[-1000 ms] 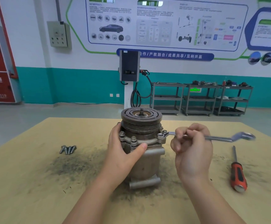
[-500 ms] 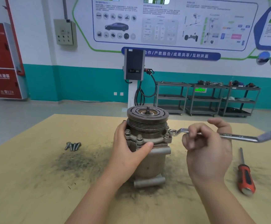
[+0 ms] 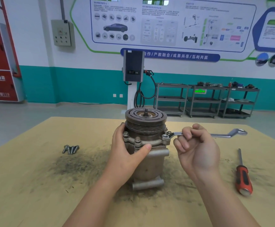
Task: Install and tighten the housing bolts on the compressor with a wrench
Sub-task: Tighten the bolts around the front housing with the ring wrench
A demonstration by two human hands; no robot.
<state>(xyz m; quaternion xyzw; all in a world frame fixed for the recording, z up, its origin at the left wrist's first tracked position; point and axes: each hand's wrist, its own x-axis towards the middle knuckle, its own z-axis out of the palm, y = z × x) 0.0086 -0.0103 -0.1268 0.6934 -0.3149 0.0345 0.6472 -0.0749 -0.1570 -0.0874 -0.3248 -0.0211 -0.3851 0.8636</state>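
The compressor [image 3: 147, 149] stands upright mid-worktop. My left hand [image 3: 127, 154] clamps its body; my right hand [image 3: 197, 148] is closed on the wrench [image 3: 215, 134], ring seated on the right flange bolt [image 3: 165, 136]. I'd keep the ring level — short, steady pulls — while bracing hard.

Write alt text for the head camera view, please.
A person's left hand steadies an upright compressor while the right hand holds a wrench on a flange bolt. Spare bolts and a screwdriver lie nearby.
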